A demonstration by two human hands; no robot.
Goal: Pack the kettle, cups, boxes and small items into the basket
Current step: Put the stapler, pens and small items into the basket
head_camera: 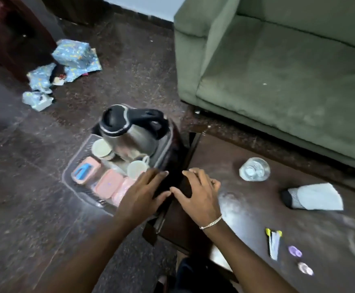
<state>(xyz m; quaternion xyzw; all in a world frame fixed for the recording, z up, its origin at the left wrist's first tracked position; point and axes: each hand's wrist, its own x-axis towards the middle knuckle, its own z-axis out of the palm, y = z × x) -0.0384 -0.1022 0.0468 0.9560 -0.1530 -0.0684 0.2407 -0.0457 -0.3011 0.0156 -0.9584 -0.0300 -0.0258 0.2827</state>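
Hands (142,193) cover blurred basket's (71,166) edge – grip unclear

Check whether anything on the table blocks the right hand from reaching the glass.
Nothing visible does. The right hand rests at the table's left edge, and the tabletop between it and the upturned glass is bare. The folded cloth and the sachets lie off that line, nearer the person.

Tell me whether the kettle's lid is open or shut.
Shut. The kettle stands upright in the clear basket, and its black lid sits flat inside the rim with no gap showing.
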